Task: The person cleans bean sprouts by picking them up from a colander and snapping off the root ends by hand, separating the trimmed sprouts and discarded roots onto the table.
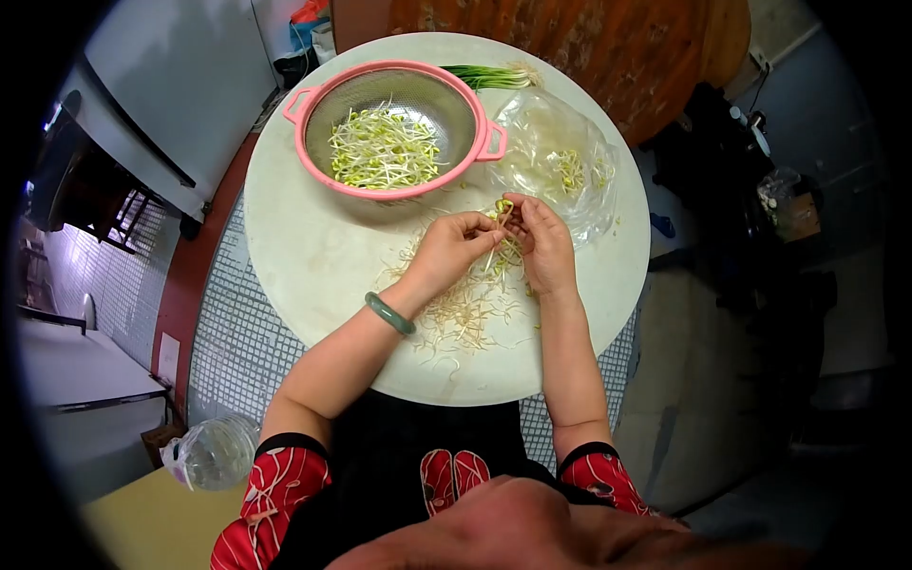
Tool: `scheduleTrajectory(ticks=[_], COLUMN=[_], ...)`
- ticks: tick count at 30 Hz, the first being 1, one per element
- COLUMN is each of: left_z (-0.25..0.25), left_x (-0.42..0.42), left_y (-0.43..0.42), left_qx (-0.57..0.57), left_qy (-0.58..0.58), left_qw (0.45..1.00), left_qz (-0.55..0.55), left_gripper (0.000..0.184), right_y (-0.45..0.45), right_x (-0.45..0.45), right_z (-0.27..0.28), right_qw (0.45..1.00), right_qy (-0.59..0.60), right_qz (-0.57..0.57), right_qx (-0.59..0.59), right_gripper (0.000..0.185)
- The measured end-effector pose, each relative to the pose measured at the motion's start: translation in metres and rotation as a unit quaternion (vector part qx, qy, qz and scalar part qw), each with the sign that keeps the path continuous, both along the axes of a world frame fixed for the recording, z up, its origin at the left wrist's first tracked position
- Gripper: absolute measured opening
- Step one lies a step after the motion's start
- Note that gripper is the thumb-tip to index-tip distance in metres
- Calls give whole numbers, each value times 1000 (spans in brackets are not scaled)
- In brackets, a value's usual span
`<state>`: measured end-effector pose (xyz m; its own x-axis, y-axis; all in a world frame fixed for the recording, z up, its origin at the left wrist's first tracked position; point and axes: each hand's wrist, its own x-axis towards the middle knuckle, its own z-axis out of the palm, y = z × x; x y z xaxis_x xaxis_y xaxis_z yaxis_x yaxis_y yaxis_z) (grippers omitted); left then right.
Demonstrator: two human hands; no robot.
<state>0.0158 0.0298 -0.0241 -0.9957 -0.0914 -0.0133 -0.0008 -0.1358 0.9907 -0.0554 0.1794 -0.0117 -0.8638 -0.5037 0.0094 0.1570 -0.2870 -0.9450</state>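
Both my hands meet over the round white table (304, 256). My left hand (450, 249), a green bangle on its wrist, pinches a bean sprout (503, 206) from one side. Fingers of my right hand (544, 242) are closed on the same sprout near its yellow-green head. Beneath the hands lies a loose heap of thin brownish sprout tails (461, 318), with some yellow-headed sprouts partly hidden by my fingers. Beyond my left hand stands a pink-rimmed metal colander (399, 195) holding a mound of sprouts (385, 152).
A clear plastic bag (527, 119) with more sprouts (571, 171) lies beyond my right hand. Green onions (484, 76) rest behind the colander. A brown wooden round tabletop (579, 57) stands behind the table. A large clear plastic bottle (217, 454) is at lower left.
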Motion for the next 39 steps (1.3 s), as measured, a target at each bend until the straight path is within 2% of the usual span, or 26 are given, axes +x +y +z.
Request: scheduleTrajectory(ticks=[4, 7, 13, 16, 22, 25, 28, 31, 39], left_z=[4, 1, 7, 0, 7, 3, 5, 5, 4], left_x=[3, 3, 6, 5, 9, 4, 1, 2, 1], left_y=[-1, -1, -2, -2, -2, -3, -10, -12, -12], left_qx=[-91, -128, -154, -172, -176, 50, 202, 255, 274], left_qy=[0, 20, 17, 36, 8, 7, -12, -7, -1], left_qw=[996, 991, 988, 984, 984, 997, 979, 967, 961], left_qz=[11, 30, 27, 28, -16, -54, -24, 3, 36], left_gripper=[17, 19, 15, 17, 14, 13, 13, 16, 18], right_y=[1, 2, 5, 4, 3, -8, -7, -6, -7], right_x=[5, 10, 4, 3, 7, 18, 16, 18, 21], right_z=[12, 15, 5, 3, 5, 19, 11, 5, 3], right_qw=[991, 985, 957, 956, 988, 996, 993, 985, 988], right_qy=[98, 127, 233, 228, 133, 89, 96, 82, 85], right_qz=[-43, -57, -88, -79, -7, -29, -14, 41, 46], right_qx=[78, 104, 151, 168, 78, -9, 70, 145, 121], right_gripper=[24, 22, 13, 11, 20, 26, 26, 20, 13])
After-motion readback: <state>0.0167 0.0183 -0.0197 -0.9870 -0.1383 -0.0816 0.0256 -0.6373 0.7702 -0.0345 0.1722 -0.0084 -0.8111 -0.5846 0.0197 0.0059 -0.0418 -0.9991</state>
